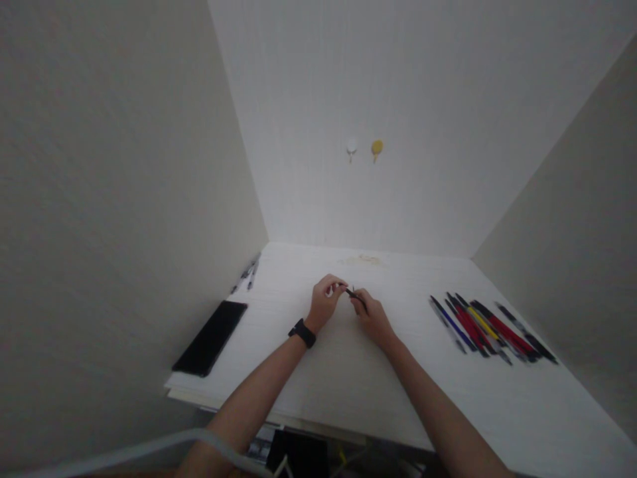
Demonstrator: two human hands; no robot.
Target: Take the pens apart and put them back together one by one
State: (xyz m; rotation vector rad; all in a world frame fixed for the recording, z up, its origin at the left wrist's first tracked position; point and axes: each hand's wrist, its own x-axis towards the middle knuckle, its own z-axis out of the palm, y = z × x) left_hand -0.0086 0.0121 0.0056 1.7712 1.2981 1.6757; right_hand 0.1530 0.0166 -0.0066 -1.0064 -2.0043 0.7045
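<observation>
Over the middle of the white desk, my two hands meet at a slim black pen. My left hand, with a black watch on its wrist, pinches one end between thumb and fingertips. Closed around the other end is my right hand, thumb on top. A small thin tip sticks up near the right fingers, too blurred to make out. Part of the pen is hidden by the fingers.
Several pens in black, red, yellow and blue lie at the right. A black tablet or phone rests at the left edge, with a few clear pens behind it. Walls enclose three sides; two hooks hang on the back one.
</observation>
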